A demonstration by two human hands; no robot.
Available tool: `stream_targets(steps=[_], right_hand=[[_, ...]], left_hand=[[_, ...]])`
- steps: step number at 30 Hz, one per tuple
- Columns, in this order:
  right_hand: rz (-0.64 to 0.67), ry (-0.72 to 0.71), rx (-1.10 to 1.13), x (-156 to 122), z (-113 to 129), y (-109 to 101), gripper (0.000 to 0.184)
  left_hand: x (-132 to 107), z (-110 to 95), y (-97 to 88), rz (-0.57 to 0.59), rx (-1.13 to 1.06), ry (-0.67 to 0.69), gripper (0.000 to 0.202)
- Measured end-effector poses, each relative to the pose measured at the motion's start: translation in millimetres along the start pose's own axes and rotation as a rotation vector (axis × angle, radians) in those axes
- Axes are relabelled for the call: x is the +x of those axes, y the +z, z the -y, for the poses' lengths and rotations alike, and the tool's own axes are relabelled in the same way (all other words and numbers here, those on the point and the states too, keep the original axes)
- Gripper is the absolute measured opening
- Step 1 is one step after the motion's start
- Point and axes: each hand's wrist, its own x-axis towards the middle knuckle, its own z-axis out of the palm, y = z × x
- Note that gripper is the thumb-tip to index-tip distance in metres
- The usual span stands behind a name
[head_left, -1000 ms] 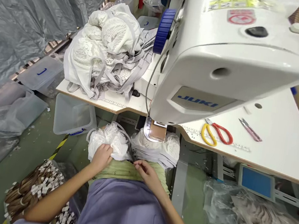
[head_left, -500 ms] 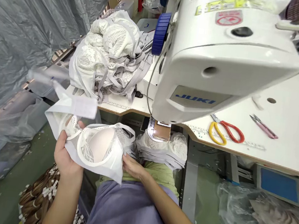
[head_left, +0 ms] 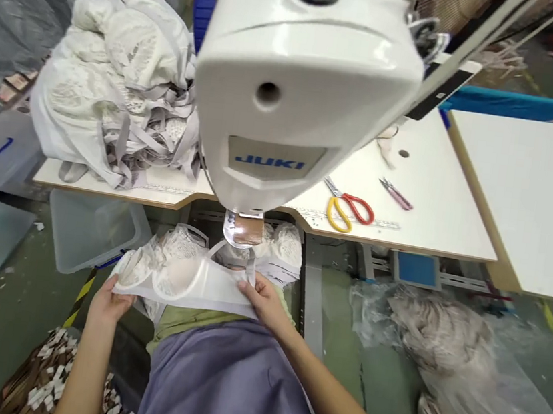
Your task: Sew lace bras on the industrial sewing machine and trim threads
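Observation:
A white lace bra [head_left: 181, 280] is stretched sideways over my lap, below the front edge of the sewing table. My left hand [head_left: 111, 297] grips its left end by the lower band. At the other end my right hand [head_left: 265, 303] pinches the band near a strap, thumb on top. The padded cup's pale inner side faces up. Just beyond the bra, more white lace bras [head_left: 284, 251] lie stacked on my lap under the needle area of the white sewing machine [head_left: 261, 124].
A big heap of white bras [head_left: 116, 73] sits left of the machine. Red-and-yellow scissors [head_left: 347, 209] and pink-handled snips [head_left: 396, 193] lie on the white table [head_left: 441, 180]. A clear plastic bin [head_left: 96, 232] stands below at left, near bundled brown straps [head_left: 29, 371].
My view has swung right. Both hands brought the bra down and toward my lap, and it is now pulled out straight. My right hand has shifted to the band's far end.

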Motion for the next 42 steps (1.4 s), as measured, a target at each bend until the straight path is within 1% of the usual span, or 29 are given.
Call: stream_targets(steps=[1,3,6,8,9,12,13,15,19,21,22,24,26,27,29,31,33,35,37,39,40,42], right_hand=[[0.004,0.001,-0.018,-5,6,-2,0.044],[-0.012,0.033,0.005,-16,15,-7,0.044],[-0.109,0.088,0.036,-35,24,-23,0.049],[-0.225,0.111,0.027,-47,27,-43,0.055],[-0.294,0.128,0.017,-52,28,-56,0.058],[-0.482,0.165,-0.035,-58,24,-93,0.053],[-0.526,0.171,-0.045,-59,22,-103,0.052],[-0.568,0.200,-0.065,-61,17,-118,0.050],[-0.583,0.269,-0.108,-66,10,-132,0.051],[-0.540,0.315,-0.191,-64,5,-138,0.049],[-0.498,0.332,-0.282,-62,1,-142,0.046],[-0.402,0.345,-0.574,-56,-9,-149,0.042],[-0.311,0.322,-0.875,-49,-19,-152,0.042],[-0.276,0.288,-0.988,-45,-23,-151,0.043],[-0.226,0.164,-1.111,-37,-26,-139,0.047],[-0.178,0.031,-1.129,-29,-22,-114,0.051],[-0.076,-0.062,-1.058,-22,-12,-77,0.048],[0.087,-0.179,-0.941,-16,3,-34,0.042],[0.261,-0.348,-0.859,-11,19,8,0.036],[0.390,-0.518,-0.813,-6,36,44,0.035],[0.432,-0.586,-0.797,-2,44,59,0.037],[0.482,-0.683,-0.759,7,57,81,0.043]], left_hand=[[10,3,-4.7,-0.042,0.026,-0.030,0.062],[24,7,-10.4,-0.071,0.039,-0.032,0.063],[32,6,-16.5,-0.107,0.012,0.058,0.060],[33,1,-22.5,-0.116,-0.018,0.136,0.058],[34,-2,-25.9,-0.109,-0.029,0.166,0.057],[36,-11,-33.5,-0.052,-0.049,0.268,0.051],[35,-12,-33.9,-0.017,-0.051,0.300,0.049],[28,-12,-30.0,0.071,-0.054,0.345,0.045],[1,-4,-10.1,0.255,-0.061,0.357,0.047],[-14,0,0.2,0.312,-0.059,0.347,0.048],[-20,1,4.5,0.332,-0.056,0.340,0.047],[-33,5,11.7,0.366,-0.040,0.318,0.043],[-46,10,18.0,0.398,-0.018,0.290,0.040],[-53,13,21.1,0.414,-0.005,0.278,0.038],[-69,19,27.9,0.454,0.002,0.247,0.032],[-85,24,35.0,0.509,-0.036,0.194,0.022],[-99,27,41.5,0.561,-0.085,0.138,0.012],[-110,29,46.4,0.593,-0.103,0.083,0.009],[-117,30,49.3,0.616,-0.089,0.029,0.011],[-121,31,50.7,0.642,-0.082,-0.032,0.020],[-123,31,51.0,0.652,-0.080,-0.058,0.025],[-126,33,51.3,0.662,-0.074,-0.102,0.035]])
